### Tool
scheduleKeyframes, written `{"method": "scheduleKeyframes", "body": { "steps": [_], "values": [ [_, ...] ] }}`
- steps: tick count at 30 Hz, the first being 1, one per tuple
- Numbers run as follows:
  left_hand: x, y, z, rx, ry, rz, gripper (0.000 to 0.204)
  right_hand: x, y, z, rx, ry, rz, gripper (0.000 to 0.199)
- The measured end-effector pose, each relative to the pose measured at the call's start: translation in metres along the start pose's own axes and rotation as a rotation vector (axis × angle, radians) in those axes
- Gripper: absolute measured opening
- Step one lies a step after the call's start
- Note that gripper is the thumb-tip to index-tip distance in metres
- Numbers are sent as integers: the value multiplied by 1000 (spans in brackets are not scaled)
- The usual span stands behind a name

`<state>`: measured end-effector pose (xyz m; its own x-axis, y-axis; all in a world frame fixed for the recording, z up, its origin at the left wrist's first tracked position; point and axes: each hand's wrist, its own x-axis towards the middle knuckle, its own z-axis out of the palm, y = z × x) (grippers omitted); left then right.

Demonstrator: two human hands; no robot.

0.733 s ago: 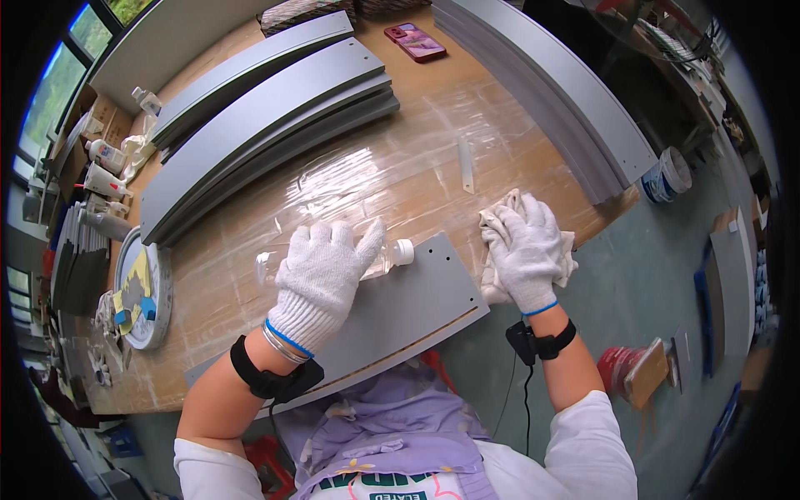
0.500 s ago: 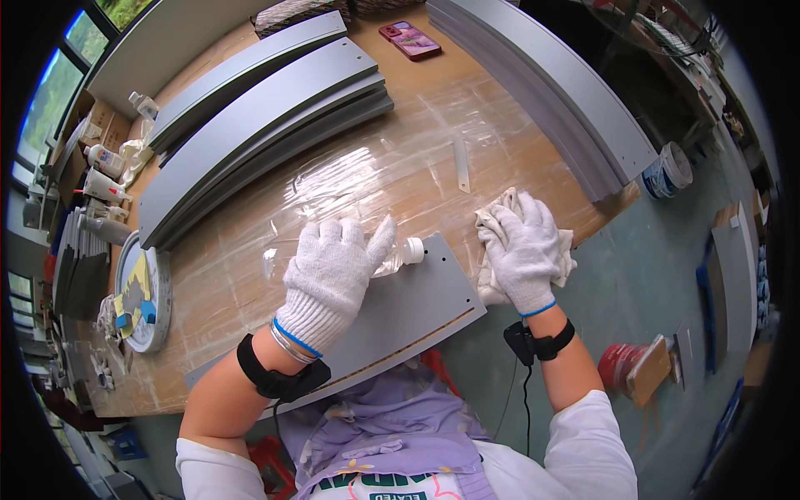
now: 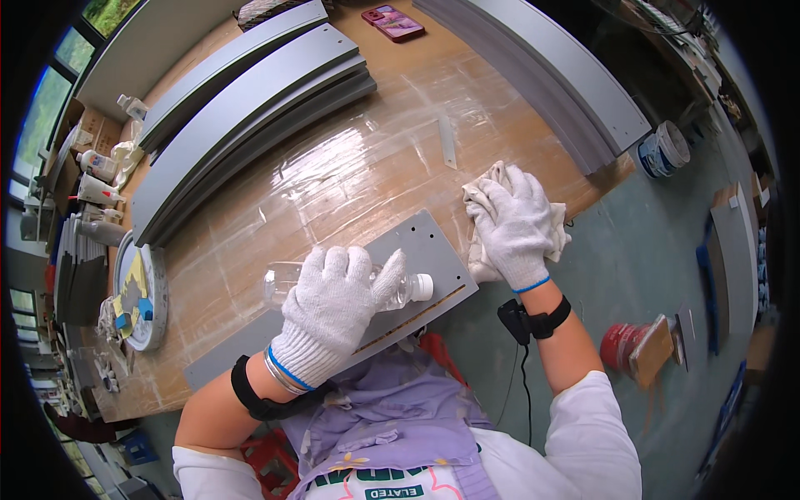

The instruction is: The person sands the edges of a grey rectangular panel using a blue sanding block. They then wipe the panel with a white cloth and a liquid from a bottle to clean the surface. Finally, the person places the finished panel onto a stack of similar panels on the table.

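Left hand (image 3: 333, 304) has its grip wrapped over a clear plastic bottle (image 3: 287, 282) lying on its side, white cap (image 3: 422, 286) pointing right; the bottle rests on the grey panel (image 3: 417, 242) at the near edge of the counter (image 3: 350, 167). Since the earlier views the hand has closed further round the bottle and the bottle sits more squarely on the panel, so the hold looks settled, not a loose touch. Right hand (image 3: 512, 221) lies flat, fingers spread, pressing a crumpled white cloth (image 3: 557, 229) just right of the panel, barely shifted from before; no closed grip there, palm down on the cloth. Cloth overhangs the counter edge right of the panel, floor below. Past the panel, away from the person, a glossy bare stretch of counter gives open room. Beyond that, stacked long grey boards (image 3: 250, 108) left of the panel's far side, another grey board stack (image 3: 542, 75) to the far right, a phone (image 3: 392, 21) far beyond. Round tray (image 3: 142, 292) of small parts left of the panel.
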<state>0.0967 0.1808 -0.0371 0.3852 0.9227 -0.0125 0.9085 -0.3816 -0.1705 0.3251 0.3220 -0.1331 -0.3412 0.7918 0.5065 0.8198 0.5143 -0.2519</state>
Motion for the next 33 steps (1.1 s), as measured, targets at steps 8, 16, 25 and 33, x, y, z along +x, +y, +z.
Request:
{"method": "scheduleKeyframes", "body": {
  "steps": [8,16,25,33],
  "values": [
    [-6,4,-1,-27,-1,3,55,0,-1,-1,37,31,7,39],
    [-29,-40,19,-404,345,-241,83,-4,-1,-1,79,64,18,35],
    [-63,-150,96,-1238,919,-777,72,-2,16,-22,614,80,218,30],
    [-107,-48,90,-852,617,-1014,98,-37,-64,-91,249,-318,-28,28]
  ]
}}
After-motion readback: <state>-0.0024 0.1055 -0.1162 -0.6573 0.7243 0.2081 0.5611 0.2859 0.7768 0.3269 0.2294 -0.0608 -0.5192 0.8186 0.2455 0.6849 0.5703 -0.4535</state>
